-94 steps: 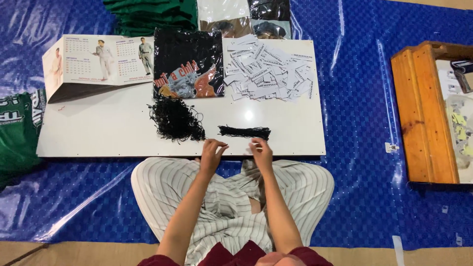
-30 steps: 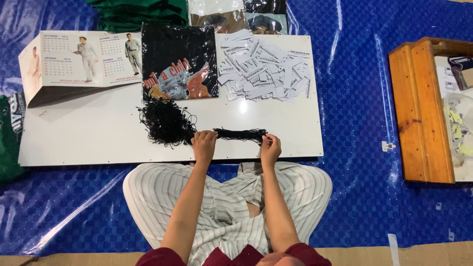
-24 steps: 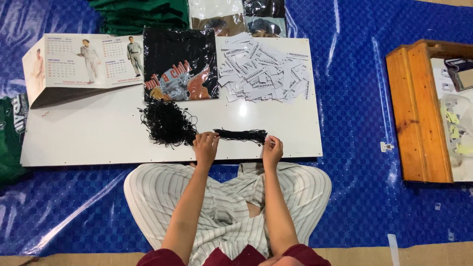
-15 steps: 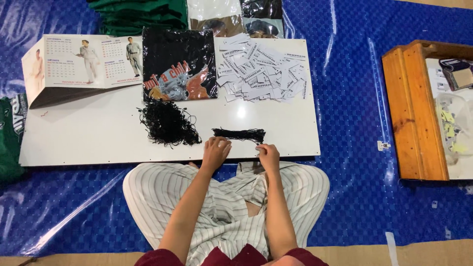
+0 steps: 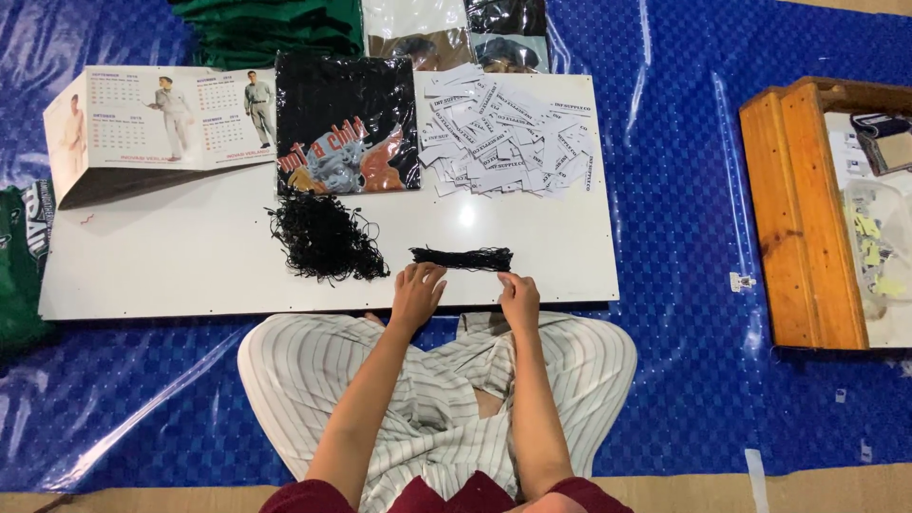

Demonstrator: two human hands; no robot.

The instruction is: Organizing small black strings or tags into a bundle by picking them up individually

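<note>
Views: one, head-worn.
Position: above the seated person, over the lap.
Facing: almost straight down; the far side of the scene lies at the top of the frame.
Distance: moderate; the whole white board (image 5: pixel 190 275) fits, with blue tarp (image 5: pixel 693 190) all round.
Near edge: forearms, left hand (image 5: pixel 416 293) and right hand (image 5: pixel 520 299) enter from the bottom centre, over striped trousers (image 5: pixel 304 370).
Right edge: wooden tray (image 5: pixel 803 218), cut off by the frame.
Top edge: green stack (image 5: pixel 266 28), probably folded cloth, only partly in frame.
Overlap: none, single view.
</note>
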